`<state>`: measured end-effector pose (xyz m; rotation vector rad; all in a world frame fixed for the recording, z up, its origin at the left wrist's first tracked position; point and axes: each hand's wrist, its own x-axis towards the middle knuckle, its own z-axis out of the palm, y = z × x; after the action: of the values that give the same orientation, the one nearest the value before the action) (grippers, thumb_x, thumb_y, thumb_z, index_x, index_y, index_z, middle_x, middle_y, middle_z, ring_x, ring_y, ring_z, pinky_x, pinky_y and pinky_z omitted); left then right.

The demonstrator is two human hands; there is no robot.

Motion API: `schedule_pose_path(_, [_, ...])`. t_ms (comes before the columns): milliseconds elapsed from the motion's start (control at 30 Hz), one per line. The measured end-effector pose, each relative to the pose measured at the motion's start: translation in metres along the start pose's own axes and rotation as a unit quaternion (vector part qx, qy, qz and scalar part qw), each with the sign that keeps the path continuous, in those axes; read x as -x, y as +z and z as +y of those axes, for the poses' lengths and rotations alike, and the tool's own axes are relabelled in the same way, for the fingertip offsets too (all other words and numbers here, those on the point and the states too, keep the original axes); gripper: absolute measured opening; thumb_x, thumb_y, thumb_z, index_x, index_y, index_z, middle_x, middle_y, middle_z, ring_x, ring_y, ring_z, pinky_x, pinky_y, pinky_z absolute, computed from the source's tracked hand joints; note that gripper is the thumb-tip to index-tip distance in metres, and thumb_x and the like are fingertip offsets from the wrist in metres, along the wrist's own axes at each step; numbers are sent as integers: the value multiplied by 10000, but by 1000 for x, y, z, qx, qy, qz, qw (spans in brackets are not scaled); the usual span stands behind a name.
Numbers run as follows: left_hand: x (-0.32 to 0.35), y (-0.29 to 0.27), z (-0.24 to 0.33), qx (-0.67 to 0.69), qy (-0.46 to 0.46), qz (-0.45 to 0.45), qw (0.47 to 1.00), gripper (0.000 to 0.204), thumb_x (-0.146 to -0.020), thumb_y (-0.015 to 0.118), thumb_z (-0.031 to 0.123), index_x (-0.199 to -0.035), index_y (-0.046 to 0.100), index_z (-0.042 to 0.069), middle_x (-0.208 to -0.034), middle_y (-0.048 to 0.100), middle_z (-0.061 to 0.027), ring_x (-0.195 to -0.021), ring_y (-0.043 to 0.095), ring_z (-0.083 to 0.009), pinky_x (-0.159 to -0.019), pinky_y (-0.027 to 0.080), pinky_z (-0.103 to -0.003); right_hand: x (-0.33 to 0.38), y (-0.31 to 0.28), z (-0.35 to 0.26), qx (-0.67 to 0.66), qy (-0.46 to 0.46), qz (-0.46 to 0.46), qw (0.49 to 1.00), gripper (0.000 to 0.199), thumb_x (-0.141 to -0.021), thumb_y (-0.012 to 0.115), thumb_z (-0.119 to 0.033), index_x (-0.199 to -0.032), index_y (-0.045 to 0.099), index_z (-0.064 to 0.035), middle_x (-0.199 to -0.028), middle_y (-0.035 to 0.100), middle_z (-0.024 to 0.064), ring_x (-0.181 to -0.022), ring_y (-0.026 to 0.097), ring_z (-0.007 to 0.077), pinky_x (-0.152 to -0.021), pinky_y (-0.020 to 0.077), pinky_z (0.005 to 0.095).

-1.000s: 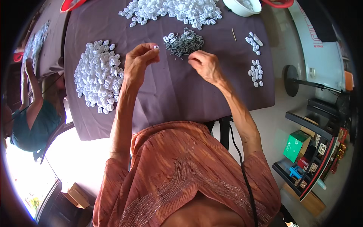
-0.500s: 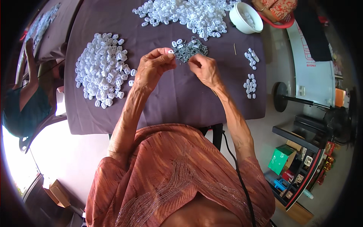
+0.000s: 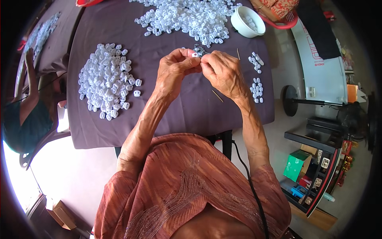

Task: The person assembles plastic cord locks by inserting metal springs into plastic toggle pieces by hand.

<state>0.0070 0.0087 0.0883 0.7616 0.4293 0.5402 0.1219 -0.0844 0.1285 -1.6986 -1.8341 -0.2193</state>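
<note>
My left hand [image 3: 173, 71] is closed in a pinch on a small white oval plastic piece [image 3: 195, 55]. Right beside it, my right hand [image 3: 223, 73] has its fingers pressed together against the piece's edge; what they hold is hidden. Just beyond the fingertips lies a heap of small dark grey screw-like parts [image 3: 201, 50], largely covered by my hands. To the left spreads a pile of similar white pieces [image 3: 105, 81], each with dark openings. A larger heap of them [image 3: 191, 18] lies at the far side.
A white bowl [image 3: 234, 24] with white pieces stands at the far right, near another person's patterned sleeve [image 3: 284, 8] and a red basket [image 3: 284, 26]. Two small groups of white pieces [image 3: 256, 88] lie along the right edge. A thin stick [image 3: 217, 96] rests on the brown cloth [image 3: 171, 119].
My right hand has come from the grey heap to meet my left hand at the white piece. My left hand has shifted slightly right. A thin stick shows below my right hand.
</note>
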Motion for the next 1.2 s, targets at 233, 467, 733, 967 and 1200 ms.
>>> schedule_pose_path(233, [-3,27,7,77,8,-14,997,81,-766,600,21,-829,556,-4,-786,583,-60,-716,588,-157,-722,489,-303,7,-6,-6,-203,198,105,953,92,-783,596,-49,-864,579,-9,-759,599,40,-686,575,104,-616,450,221])
schedule_pose_path(467, [1,55,14,84,32,-41,995,117,-757,621,31,-847,568,-20,-781,608,-85,-689,597,-171,-694,488,-292,2,-22,-1,-234,190,183,936,51,-836,536,-57,-853,550,-12,-822,588,35,-720,543,84,-659,446,210])
schedule_pose_path(733, [7,63,16,51,54,-42,996,129,-754,631,44,-844,577,-30,-766,617,-100,-668,597,-167,-678,482,-279,-8,-43,-6,-209,162,148,953,52,-841,520,-59,-844,524,-6,-818,606,67,-714,558,107,-643,454,229])
schedule_pose_path(967, [6,60,14,40,67,-51,996,88,-772,590,16,-849,568,-20,-767,606,-100,-702,592,-175,-687,477,-285,-7,-41,-5,-223,179,136,949,55,-844,524,-62,-854,530,-8,-842,609,65,-731,538,93,-651,441,211])
schedule_pose_path(1200, [6,57,10,27,70,-44,996,90,-763,596,17,-842,571,-17,-776,607,-95,-708,589,-172,-709,479,-297,-7,-41,-6,-198,173,120,957,50,-844,521,-51,-849,529,-3,-835,609,69,-732,542,97,-651,450,218])
